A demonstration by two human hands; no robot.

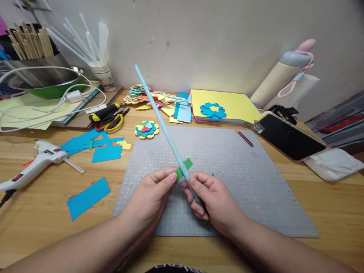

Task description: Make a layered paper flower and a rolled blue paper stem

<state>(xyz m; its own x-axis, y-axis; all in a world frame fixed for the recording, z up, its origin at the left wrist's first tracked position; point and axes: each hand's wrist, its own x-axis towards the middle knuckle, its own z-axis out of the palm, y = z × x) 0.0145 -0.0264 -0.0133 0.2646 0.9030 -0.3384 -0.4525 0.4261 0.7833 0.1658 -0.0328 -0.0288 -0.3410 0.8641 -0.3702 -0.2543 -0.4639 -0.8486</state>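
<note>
My right hand (210,197) is closed around the lower end of a long, light-blue rolled paper stick (163,123), which slants up to the left over the cutting mat. My left hand (155,189) pinches one end of a small green paper strip (188,163) between thumb and fingers. The strip lies behind the stick and crosses it just above my right hand, with its other end sticking out on the right. Whether the strip is stuck to the stick I cannot tell.
Under my hands lies a grey cutting mat (227,159). To the left are a glue gun (42,163), blue paper pieces (88,199) and scissors (116,121). A layered paper flower (146,129) rests at the mat's corner. A phone (288,136) leans at the right.
</note>
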